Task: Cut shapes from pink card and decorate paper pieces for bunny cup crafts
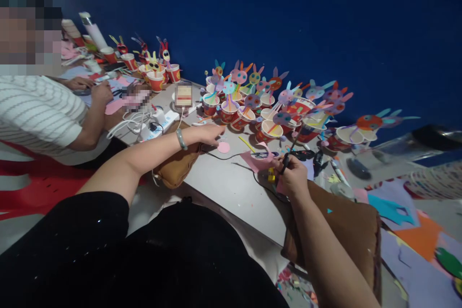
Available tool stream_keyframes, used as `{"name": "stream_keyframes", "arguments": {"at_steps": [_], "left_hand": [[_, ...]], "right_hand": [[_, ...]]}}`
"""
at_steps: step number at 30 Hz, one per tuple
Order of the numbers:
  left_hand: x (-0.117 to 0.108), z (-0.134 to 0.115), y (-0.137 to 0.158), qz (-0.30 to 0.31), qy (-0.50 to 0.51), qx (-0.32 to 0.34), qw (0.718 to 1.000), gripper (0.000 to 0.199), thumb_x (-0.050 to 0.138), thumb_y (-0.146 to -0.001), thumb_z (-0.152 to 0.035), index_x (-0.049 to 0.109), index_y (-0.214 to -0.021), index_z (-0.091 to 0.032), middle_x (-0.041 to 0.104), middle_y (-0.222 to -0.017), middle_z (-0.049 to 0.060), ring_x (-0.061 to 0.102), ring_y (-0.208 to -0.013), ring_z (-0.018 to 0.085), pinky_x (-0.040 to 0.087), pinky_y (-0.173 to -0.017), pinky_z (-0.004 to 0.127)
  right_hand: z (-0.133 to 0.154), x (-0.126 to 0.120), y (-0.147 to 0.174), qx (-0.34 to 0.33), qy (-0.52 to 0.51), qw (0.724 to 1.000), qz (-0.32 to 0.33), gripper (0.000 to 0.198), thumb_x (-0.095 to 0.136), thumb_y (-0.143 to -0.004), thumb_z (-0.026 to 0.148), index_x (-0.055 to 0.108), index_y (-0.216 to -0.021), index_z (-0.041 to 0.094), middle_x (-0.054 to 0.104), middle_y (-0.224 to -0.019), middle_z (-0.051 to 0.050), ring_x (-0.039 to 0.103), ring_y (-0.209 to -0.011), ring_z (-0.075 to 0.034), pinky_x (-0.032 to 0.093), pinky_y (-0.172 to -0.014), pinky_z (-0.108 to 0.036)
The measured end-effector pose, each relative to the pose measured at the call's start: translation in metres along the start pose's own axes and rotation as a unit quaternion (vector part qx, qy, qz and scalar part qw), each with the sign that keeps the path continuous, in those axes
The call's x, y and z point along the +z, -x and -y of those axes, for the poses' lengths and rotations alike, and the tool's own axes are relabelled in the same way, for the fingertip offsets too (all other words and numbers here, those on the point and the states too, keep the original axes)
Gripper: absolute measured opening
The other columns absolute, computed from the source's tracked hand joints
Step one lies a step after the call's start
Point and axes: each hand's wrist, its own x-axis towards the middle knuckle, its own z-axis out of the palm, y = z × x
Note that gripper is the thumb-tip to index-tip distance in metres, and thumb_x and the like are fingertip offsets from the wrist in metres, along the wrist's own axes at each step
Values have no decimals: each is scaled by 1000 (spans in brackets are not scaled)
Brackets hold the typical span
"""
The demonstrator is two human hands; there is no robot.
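Observation:
My left hand point(212, 134), with a bangle on its wrist, reaches out over the table. Its fingers are stretched, and the fingertips are just above a small pink paper disc point(224, 147) lying flat. Closed around the black handles of a pair of scissors point(285, 163) is my right hand point(295, 178); the blades point up and away. Beside that hand a pink paper sheet point(252, 160) with a cut-out edge lies on the table, a dark marker-like item point(260, 155) over it. A small yellow object point(271, 174) is close by.
Paper cups point(271, 131) with colourful rabbit figures stand along the blue wall. A power strip point(162, 122) with cables lies left, near a brown cushion point(176, 168). Brown board-like material point(339, 231) and coloured paper point(422, 231) are at right. Another person point(39, 110) works at left.

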Motion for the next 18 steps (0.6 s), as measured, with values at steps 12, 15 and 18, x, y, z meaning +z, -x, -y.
{"name": "stream_keyframes", "arguments": {"at_steps": [12, 15, 18], "left_hand": [[9, 22, 17, -158, 82, 48, 983, 24, 52, -91, -39, 57, -75, -21, 52, -70, 4, 46, -72, 20, 29, -71, 29], [6, 26, 15, -181, 160, 42, 969, 22, 63, -85, -34, 57, -67, -21, 46, -63, 1, 44, -68, 19, 27, -69, 29], [4, 28, 12, -204, 223, 29, 953, 25, 69, -81, -27, 56, -61, -21, 41, -60, -1, 41, -64, 17, 26, -67, 28]], "right_hand": [[5, -5, -1, -14, 3, 1000, -8, 41, 93, -49, 33, 55, -59, 19, 57, -59, 5, 46, -42, -7, 39, -38, -22], [6, -4, 1, -17, 0, 1000, -3, 40, 94, -50, 30, 56, -59, 19, 59, -61, 4, 47, -44, -7, 39, -40, -22], [7, -2, 3, -11, -7, 1000, -7, 40, 94, -50, 25, 55, -58, 19, 61, -64, 3, 49, -47, -7, 40, -43, -22]]}}
